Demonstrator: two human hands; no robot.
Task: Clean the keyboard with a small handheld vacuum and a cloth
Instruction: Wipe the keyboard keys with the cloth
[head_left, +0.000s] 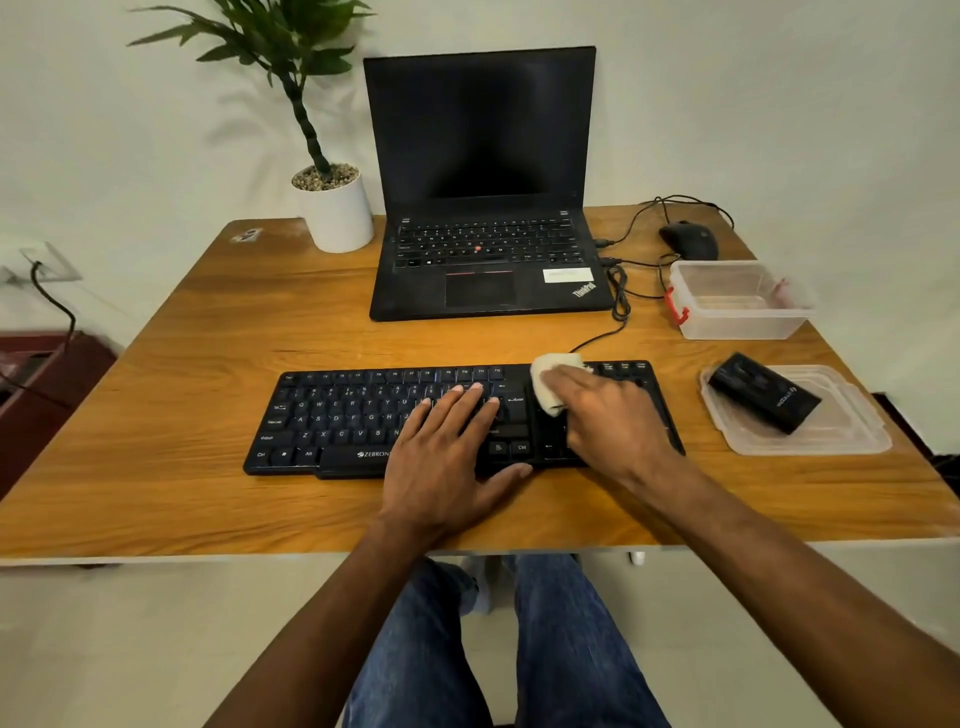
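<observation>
A: Where is the keyboard (363, 421)?

B: It lies flat on the wooden tabletop (182, 364), near the person's edge and about the middle from left to right, with its cable running away toward the laptop (483, 208).

A: And the hands?

B: The left hand (447, 457) rests palm down on the middle keys, fingers spread and flat, its grip apart and closed on nothing. The right hand (608, 415) is over the right part of the keyboard, pressing a pale cloth (550, 379) onto the keys; its grip is clamped on the cloth, which bunches out past the fingers on the far left side of that hand.

A: Can you see the vacuum?

B: A small black handheld vacuum (763, 395) lies on a clear plastic lid (831, 436) to the right of the keyboard, apart from both hands.

A: Anything else on the tabletop?

B: A clear plastic box (737, 312) with a red clasp sits farther right, with a black mouse (691, 239) beyond it. A potted plant (332, 208) in a white pot stands at the far left of the laptop, whose screen is dark.
</observation>
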